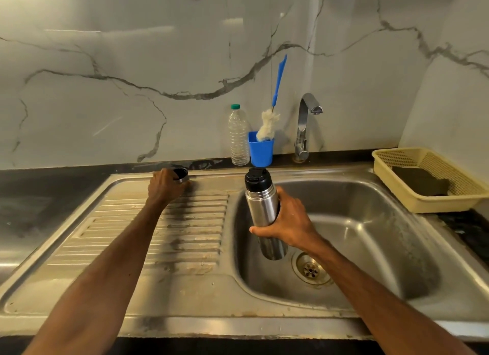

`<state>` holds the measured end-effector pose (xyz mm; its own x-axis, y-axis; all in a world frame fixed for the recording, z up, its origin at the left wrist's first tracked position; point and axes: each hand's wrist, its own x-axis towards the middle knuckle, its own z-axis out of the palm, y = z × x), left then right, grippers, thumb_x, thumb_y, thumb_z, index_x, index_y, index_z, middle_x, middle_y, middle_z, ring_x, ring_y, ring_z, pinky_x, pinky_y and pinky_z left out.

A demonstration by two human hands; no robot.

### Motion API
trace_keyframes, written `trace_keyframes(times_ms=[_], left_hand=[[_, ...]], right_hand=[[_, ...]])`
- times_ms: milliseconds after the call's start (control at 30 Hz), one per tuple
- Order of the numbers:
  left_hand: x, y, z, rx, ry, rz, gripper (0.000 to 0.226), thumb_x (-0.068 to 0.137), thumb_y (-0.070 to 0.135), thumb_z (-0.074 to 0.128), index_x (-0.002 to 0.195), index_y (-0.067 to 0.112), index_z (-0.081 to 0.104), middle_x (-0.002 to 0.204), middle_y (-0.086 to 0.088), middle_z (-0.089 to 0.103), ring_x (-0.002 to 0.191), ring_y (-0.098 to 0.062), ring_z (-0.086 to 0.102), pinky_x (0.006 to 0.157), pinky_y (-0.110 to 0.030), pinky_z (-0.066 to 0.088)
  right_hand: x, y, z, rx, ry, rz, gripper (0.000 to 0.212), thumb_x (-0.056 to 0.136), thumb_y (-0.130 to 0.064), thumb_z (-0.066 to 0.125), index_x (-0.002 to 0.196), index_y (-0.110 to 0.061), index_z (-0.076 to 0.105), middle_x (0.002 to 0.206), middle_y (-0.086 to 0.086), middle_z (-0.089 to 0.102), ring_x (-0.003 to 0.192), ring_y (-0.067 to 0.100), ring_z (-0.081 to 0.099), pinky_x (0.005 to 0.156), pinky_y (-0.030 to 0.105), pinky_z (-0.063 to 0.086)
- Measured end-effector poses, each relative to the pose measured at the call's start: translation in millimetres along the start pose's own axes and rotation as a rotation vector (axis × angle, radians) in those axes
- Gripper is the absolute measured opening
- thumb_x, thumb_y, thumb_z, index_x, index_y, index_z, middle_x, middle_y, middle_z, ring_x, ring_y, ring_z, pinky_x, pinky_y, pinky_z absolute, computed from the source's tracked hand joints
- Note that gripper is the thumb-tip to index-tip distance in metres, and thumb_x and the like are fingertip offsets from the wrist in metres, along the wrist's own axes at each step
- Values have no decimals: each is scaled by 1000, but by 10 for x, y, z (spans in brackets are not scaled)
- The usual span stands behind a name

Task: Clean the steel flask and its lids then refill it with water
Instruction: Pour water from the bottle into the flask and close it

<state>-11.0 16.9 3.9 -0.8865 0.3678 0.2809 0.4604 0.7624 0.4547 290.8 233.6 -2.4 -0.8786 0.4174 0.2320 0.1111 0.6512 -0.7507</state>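
1. Steel flask (pixel 260 209), brushed cylinder, black stopper (pixel 256 178); right hand (pixel 288 222) grips it over the basin (pixel 370 222)'s left edge;
2. Left hand (pixel 164 188) clasps round steel cap (pixel 182 175) at ribbed drainboard (pixel 185 235)'s far edge.

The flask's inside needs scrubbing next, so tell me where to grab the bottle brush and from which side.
Grip the bottle brush by its blue handle, midway up, coming from the front and above. Its bristle head sits in the blue cup and the handle leans up toward the wall, with the tap close on its right.
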Motion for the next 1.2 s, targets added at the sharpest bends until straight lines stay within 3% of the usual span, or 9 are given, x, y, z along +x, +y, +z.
trace_keyframes(times_ms=[167, 233, 400, 600, 733, 867, 967, 1067, 1200], left_hand=[[-201, 264, -56, -360, 70, -95, 76, 76, 37, 90, 130, 8, 46, 118, -7, 58, 103, -24, 59, 83, -38, 53], [-322, 443, -114, -599, -1, -146, 92, 63, 48, 93, 136, 11, 50, 124, -7, 62, 105, -26, 67, 90, -42, 59], [-658, 1047, -247, -1017, -169, -97, 90, 52, 47, 99, 129, 13, 66, 117, -6, 73, 108, -20, 72, 93, -36, 59], [-859, 1675, -476, -1203, -289, 20, 60, 72, 26, 91, 125, 16, 66, 114, -8, 77, 110, -22, 72, 93, -35, 56], [-943, 1928, -647, -1435, -444, -74, 42, 83, 10, 77, 121, 0, 63, 119, -23, 72, 111, -33, 72, 95, -39, 59], [-1012, 1982, -647, -1643, -548, -199, 47, 88, 11, 70, 130, -3, 53, 124, -32, 66, 119, -42, 66, 108, -49, 51], [-1037, 1957, -590, -1796, -593, -260, 53, 91, 17, 66, 137, -2, 49, 131, -35, 61, 118, -46, 65, 97, -49, 57], [-1029, 1939, -532, -1788, -596, -299, 51, 98, 27, 60, 139, 0, 48, 133, -32, 62, 117, -42, 67, 90, -48, 60], [-999, 1942, -464, -1517, -507, -207, 49, 97, 39, 65, 134, 7, 57, 128, -17, 70, 121, -31, 67, 104, -46, 52]], right_hand=[[12, 7, -38, 35, 7, 28, 99, 47, -45, 98, 129, -26, 46, 118, -6, 64, 105, 14, 64, 94, 42, 57], [8, 12, -67, 80, 16, 33, 96, 46, -42, 99, 126, -27, 48, 115, -8, 65, 103, 12, 64, 92, 42, 58], [-13, -32, -193, 183, 78, 44, 89, 44, -43, 99, 120, -32, 55, 111, -10, 69, 101, 9, 66, 90, 38, 59], [-35, -28, -287, 215, 134, 49, 82, 46, -34, 100, 116, -29, 59, 103, -11, 71, 92, 5, 69, 84, 34, 61], [-37, 7, -304, 208, 122, 56, 80, 50, -30, 100, 118, -29, 58, 106, -10, 70, 96, 6, 68, 89, 37, 60], [-38, 31, -317, 191, 121, 58, 83, 48, -33, 100, 120, -29, 58, 108, -9, 70, 98, 7, 67, 90, 37, 59], [-35, 34, -322, 186, 126, 56, 81, 49, -32, 100, 118, -30, 57, 106, -10, 69, 96, 6, 67, 89, 36, 59], [-28, 23, -321, 180, 118, 46, 82, 50, -32, 99, 119, -29, 57, 107, -11, 68, 97, 6, 67, 88, 35, 59], [-33, 14, -315, 165, 103, 38, 84, 50, -33, 99, 122, -28, 56, 108, -11, 68, 97, 5, 66, 89, 33, 58]])
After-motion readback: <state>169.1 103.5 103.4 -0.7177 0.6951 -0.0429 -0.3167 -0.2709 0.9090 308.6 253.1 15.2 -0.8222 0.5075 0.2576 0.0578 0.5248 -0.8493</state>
